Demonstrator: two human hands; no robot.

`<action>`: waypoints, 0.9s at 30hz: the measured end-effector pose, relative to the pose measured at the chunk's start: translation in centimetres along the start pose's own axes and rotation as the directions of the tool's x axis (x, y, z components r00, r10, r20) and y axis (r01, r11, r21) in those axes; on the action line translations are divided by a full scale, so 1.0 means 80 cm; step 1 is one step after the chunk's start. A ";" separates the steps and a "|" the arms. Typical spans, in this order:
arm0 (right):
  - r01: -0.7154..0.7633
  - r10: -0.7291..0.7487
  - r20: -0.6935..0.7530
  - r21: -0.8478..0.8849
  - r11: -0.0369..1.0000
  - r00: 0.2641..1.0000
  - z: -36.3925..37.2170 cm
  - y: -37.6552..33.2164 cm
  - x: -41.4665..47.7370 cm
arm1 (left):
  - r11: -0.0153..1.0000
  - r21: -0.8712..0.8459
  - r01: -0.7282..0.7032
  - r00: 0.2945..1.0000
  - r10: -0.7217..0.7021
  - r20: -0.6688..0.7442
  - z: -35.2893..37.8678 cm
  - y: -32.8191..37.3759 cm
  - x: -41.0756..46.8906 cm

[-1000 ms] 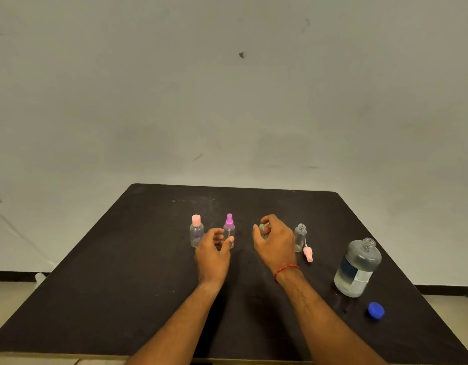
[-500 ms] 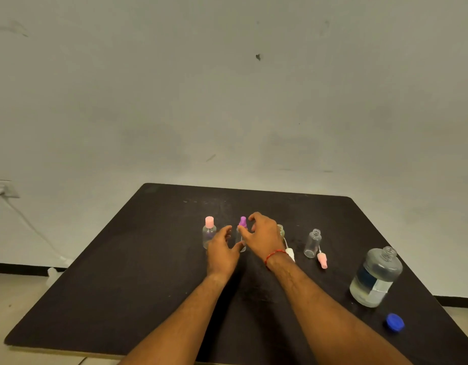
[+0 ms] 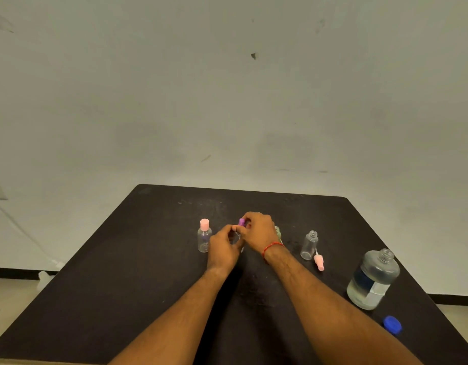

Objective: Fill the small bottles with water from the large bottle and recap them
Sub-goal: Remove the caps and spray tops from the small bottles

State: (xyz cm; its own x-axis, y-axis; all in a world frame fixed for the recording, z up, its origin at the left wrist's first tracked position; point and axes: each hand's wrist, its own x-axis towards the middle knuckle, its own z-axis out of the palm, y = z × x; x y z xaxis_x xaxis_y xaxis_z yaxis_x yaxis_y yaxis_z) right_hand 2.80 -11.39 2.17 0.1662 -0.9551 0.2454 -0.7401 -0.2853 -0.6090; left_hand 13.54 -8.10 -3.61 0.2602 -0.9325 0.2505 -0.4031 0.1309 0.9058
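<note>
Black bench (image 3: pixel 122 272) against a plain grey wall (image 3: pixel 227 101). Left grip (image 3: pixel 223 248) is curled round the body of the small clear bottle with purple spray cap (image 3: pixel 241 222), mid-bench. Right grip (image 3: pixel 259 233) pinches that cap from above. Pink-capped small clear bottle (image 3: pixel 204 237) stands upright just left. Uncapped small clear bottle (image 3: pixel 309 245) stands to the right, pink spray cap (image 3: pixel 319 262) lying just beside it. Large clear water bottle (image 3: pixel 372 280) stands open at far right, blue screw cap (image 3: pixel 392 324) near it.

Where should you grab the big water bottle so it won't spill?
Round the wide body of the big water bottle, below its shoulder, coming from the near side. It stands upright with no cap on, and its neck is narrow, so a level side grip is probably safest.
</note>
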 end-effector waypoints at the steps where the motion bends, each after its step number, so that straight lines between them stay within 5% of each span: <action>1: 0.005 -0.005 0.017 -0.015 1.000 1.000 -0.003 -0.001 0.001 | 1.000 0.001 -0.013 1.000 0.013 0.002 -0.001 0.000 -0.001; 7: 0.066 -0.057 0.073 -0.134 0.989 0.996 -0.019 -0.008 0.011 | 0.996 0.052 -0.078 0.997 0.078 0.013 -0.004 0.000 0.000; 18: 0.259 -0.242 0.261 -0.030 0.965 0.934 -0.040 -0.014 0.003 | 0.993 0.054 -0.108 0.993 0.105 0.052 -0.021 0.004 0.004; 27: 0.173 -0.169 0.112 -0.028 0.985 0.979 -0.044 -0.026 0.004 | 0.984 0.069 -0.166 0.986 0.165 0.019 -0.030 0.025 0.007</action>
State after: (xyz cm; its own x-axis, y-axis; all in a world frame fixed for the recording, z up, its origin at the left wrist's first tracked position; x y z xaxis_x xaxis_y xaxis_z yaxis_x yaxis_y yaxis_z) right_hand 2.08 -10.84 6.20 0.3605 -0.8961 0.2590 -0.7183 -0.4438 -0.5358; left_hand 14.97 -7.54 -0.85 0.1732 -0.9042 0.3904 -0.5001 0.2607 0.8258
